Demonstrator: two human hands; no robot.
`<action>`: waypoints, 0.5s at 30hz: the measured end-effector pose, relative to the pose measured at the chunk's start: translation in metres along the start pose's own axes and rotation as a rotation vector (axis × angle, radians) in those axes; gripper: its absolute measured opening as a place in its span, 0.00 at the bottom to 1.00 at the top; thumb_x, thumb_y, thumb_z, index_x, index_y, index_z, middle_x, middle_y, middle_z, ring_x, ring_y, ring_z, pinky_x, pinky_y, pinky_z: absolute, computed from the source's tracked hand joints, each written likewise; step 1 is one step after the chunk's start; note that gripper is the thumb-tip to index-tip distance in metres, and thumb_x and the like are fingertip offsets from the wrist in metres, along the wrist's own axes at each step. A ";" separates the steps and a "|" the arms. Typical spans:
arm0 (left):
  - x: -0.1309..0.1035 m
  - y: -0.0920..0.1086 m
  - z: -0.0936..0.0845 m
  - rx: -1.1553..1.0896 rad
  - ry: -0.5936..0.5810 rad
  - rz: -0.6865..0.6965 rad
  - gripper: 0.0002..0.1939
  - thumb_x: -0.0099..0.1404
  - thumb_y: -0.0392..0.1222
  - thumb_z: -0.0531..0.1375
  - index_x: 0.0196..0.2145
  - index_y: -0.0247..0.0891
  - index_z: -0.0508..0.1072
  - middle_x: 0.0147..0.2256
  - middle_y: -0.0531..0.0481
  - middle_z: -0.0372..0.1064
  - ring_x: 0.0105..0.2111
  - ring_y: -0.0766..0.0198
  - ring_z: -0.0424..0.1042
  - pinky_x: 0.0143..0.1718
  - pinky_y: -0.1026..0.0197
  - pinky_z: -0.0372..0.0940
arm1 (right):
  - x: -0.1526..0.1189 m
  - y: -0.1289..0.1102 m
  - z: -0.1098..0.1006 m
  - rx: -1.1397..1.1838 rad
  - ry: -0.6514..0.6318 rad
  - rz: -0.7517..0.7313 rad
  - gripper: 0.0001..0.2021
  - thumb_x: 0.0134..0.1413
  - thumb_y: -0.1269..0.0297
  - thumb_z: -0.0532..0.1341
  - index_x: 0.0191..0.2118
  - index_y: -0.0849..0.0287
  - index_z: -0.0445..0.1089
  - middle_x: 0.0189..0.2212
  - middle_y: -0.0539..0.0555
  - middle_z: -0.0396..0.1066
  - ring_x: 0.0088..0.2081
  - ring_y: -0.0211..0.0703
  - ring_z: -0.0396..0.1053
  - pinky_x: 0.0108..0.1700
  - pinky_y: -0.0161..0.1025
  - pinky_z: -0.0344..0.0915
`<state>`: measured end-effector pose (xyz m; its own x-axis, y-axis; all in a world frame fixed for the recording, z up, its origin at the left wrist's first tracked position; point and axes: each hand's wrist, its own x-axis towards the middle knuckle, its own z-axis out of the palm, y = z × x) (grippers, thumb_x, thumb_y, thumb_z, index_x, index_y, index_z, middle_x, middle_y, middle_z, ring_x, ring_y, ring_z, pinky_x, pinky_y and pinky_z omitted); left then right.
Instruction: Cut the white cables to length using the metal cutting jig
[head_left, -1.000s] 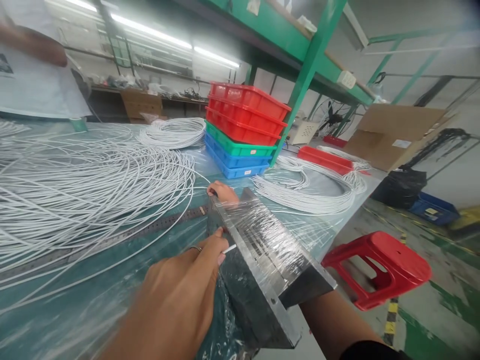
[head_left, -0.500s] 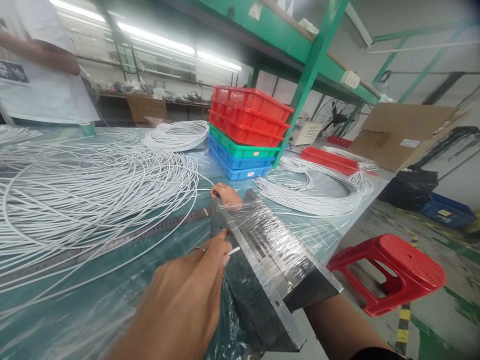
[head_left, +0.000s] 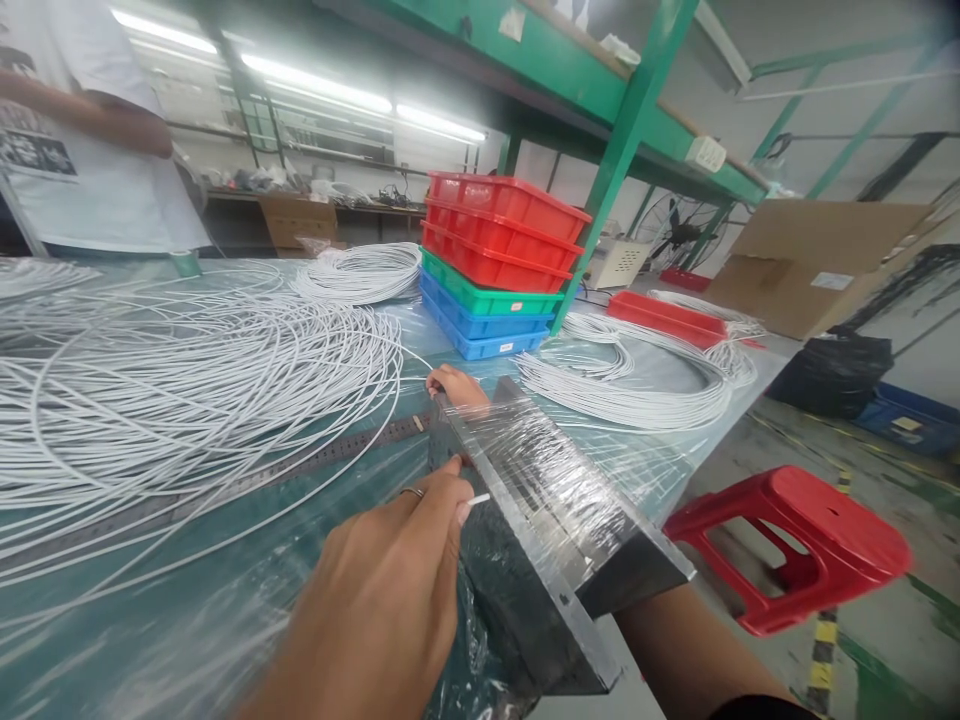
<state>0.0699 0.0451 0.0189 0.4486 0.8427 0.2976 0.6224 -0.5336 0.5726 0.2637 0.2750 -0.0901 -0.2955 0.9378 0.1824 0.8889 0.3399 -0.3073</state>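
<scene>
My left hand [head_left: 397, 560] is closed in a pinch on a white cable, whose short cut end [head_left: 478, 499] pokes out past the thumb. It is against the near side of a dark metal channel [head_left: 525, 590] with two upright walls, wrapped in clear film. My right forearm passes behind the channel, and my right hand [head_left: 459, 388] shows at its far end, fingers curled where a thin white cable [head_left: 414, 379] meets them. The channel hides part of this hand. Under the cables, a long steel ruler [head_left: 352, 443] lies on the film-covered table.
A big loose coil of white cable [head_left: 202, 400] spreads over the left. Stacked red, green and blue trays [head_left: 502, 235] stand by a green shelf post [head_left: 622, 170]. More cable coils [head_left: 637, 395] lie right. A red stool [head_left: 795, 550] is on the floor; a person [head_left: 97, 150] stands far left.
The whole view has shifted slightly, so things sit a little further right. Both hands keep their places at the metal channel, and the left still pinches the cable end.
</scene>
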 end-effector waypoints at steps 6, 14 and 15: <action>-0.003 -0.010 0.010 -0.023 0.021 -0.001 0.16 0.77 0.46 0.49 0.47 0.42 0.76 0.47 0.45 0.77 0.46 0.54 0.79 0.42 0.61 0.75 | 0.001 0.002 0.001 0.000 0.007 -0.003 0.13 0.70 0.57 0.63 0.50 0.62 0.72 0.48 0.55 0.72 0.47 0.44 0.71 0.51 0.48 0.73; -0.004 -0.010 0.011 -0.038 -0.008 -0.002 0.16 0.79 0.45 0.47 0.46 0.41 0.74 0.50 0.43 0.76 0.50 0.53 0.77 0.43 0.58 0.75 | 0.001 0.002 0.004 -0.009 0.025 0.013 0.12 0.70 0.58 0.63 0.50 0.62 0.72 0.49 0.55 0.72 0.48 0.44 0.72 0.52 0.48 0.73; -0.004 -0.011 0.012 -0.038 -0.010 0.003 0.16 0.79 0.44 0.47 0.46 0.41 0.74 0.49 0.43 0.76 0.51 0.52 0.77 0.44 0.58 0.75 | 0.001 0.002 0.005 -0.007 0.027 0.012 0.12 0.69 0.59 0.63 0.50 0.62 0.72 0.49 0.55 0.72 0.48 0.44 0.72 0.52 0.48 0.73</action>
<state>0.0690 0.0467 0.0018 0.4571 0.8402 0.2918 0.5961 -0.5329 0.6006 0.2636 0.2775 -0.0954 -0.2756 0.9395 0.2036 0.8946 0.3281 -0.3032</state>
